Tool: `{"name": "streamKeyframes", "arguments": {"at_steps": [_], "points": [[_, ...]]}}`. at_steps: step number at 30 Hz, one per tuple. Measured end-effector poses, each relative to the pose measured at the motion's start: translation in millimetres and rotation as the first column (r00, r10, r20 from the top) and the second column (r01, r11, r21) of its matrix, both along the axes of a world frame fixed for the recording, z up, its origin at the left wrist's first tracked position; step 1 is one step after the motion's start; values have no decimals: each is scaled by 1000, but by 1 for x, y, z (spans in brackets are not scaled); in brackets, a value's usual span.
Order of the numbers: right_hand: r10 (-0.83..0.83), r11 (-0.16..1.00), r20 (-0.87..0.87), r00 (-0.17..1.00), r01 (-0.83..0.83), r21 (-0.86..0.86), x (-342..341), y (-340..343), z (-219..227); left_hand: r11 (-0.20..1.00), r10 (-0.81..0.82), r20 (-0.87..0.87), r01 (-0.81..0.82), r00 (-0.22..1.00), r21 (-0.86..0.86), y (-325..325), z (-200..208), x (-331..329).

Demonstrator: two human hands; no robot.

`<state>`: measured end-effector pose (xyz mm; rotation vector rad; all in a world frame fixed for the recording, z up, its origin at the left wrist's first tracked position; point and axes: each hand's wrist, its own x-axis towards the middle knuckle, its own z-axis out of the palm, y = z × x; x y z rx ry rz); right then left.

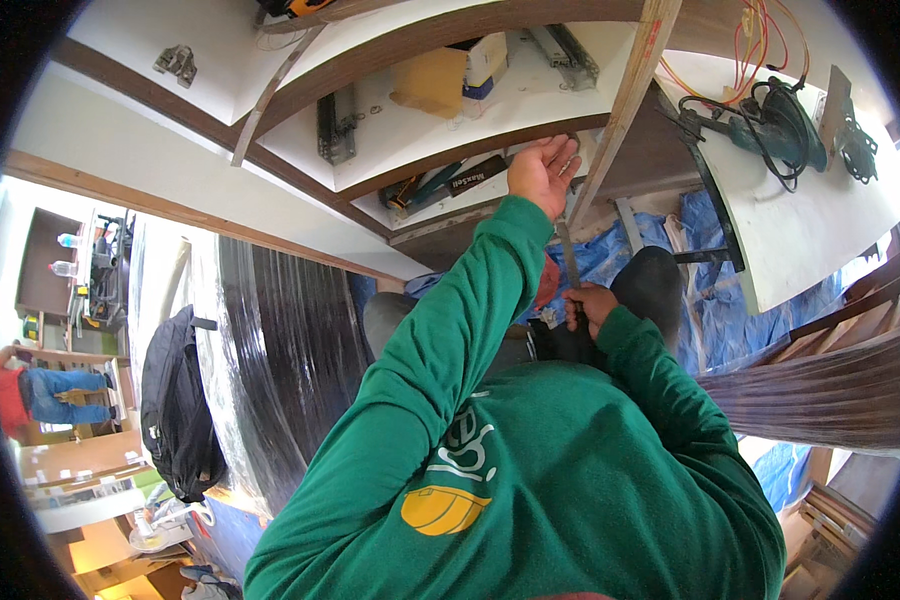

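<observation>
My left hand (543,178) is raised to the cabinet, palm up. Its fingers are stretched out, with the tips at the dark brown front edge (470,155) of a white-lined shelf. Lower down, near my knees, my right hand (595,305) is closed around the lower end of a long, narrow, flat metal tool (569,250). The tool points up toward the cabinet; its exact kind cannot be made out. On the shelf above are a yellowish sheet (430,82), a white-and-blue box (485,65) and dark metal fittings (337,130). Below the edge lies a black box (478,175).
A wooden upright (625,110) stands right of my left hand. Green corded power tools (785,130) lie on a white panel (805,230) at right. Blue sheeting (710,315) covers the floor. Plastic-wrapped furniture (280,340), a black bag (177,410) and another person (55,393) are at left.
</observation>
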<state>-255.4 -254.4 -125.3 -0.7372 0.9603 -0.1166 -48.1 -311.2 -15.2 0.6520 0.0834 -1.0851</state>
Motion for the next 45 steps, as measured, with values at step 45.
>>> {"name": "streamKeyframes", "arguments": {"at_steps": [45], "points": [[39, 997, 78, 996, -43, 60, -7, -10, -13, 997, -62, -10, 63, 998, 35, -42, 4, -34]]}}
